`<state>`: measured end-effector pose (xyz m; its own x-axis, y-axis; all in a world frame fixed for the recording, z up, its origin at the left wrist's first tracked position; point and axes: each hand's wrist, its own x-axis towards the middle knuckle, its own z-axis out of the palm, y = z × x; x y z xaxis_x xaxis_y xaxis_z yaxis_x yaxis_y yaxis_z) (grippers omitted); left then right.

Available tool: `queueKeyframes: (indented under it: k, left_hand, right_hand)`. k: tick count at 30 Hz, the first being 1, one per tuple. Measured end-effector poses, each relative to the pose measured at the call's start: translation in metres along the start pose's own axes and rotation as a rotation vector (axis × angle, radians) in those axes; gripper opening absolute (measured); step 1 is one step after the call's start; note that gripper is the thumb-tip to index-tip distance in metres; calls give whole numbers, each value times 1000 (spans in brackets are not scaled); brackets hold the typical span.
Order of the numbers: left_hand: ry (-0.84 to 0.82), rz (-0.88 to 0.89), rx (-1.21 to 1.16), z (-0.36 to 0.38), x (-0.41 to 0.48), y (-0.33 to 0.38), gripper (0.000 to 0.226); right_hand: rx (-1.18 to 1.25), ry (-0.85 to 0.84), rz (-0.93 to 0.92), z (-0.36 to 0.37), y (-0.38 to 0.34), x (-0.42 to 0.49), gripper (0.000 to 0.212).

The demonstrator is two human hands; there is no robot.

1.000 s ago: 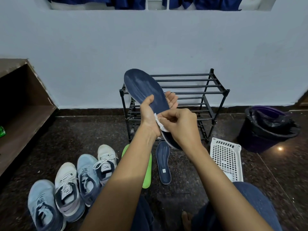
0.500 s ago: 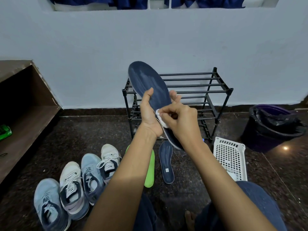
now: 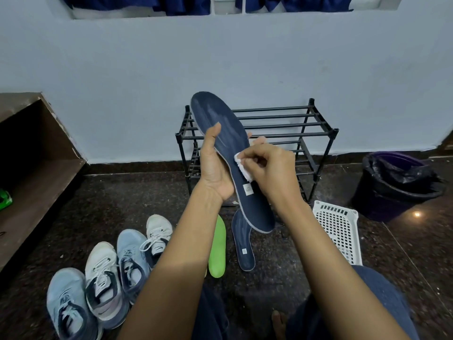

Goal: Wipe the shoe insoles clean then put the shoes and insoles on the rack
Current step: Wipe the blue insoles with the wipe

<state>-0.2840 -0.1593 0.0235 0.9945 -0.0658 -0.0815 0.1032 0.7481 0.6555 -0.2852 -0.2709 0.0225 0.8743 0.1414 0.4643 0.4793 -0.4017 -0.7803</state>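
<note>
While left hand [image 3: 215,173] cradles the insole [image 3: 220,119], right fingers [image 3: 256,153] pinch wipe [image 3: 242,166]

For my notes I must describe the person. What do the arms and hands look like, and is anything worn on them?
The left forearm and the right forearm are bare up to the frame's edge; no sleeve shows. The left hand and the right hand wear no gloves, and no watch, bracelet or ring is visible on the sides that show. The legs wear dark blue trousers.
</note>
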Motion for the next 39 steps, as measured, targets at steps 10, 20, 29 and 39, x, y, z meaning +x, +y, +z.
queueKeyframes:
  k: [10,20,29,39]
  left_hand:
    - [68,-36,-15,8,3,-21,40]
    - [79,-27,-22,4,3,-7,57]
    - [125,43,-38,13,-6,-18,39]
    - [146,82,-58,3,5,-15,41]
  right_hand:
    - [-105,117,-112,19,-6,-1,16]
    - [12,11,-29,11,-10,-17,18]
    - [-15,196,-31,19,-11,2,15]
    - [-27,161,-61,27,-9,-10,14]
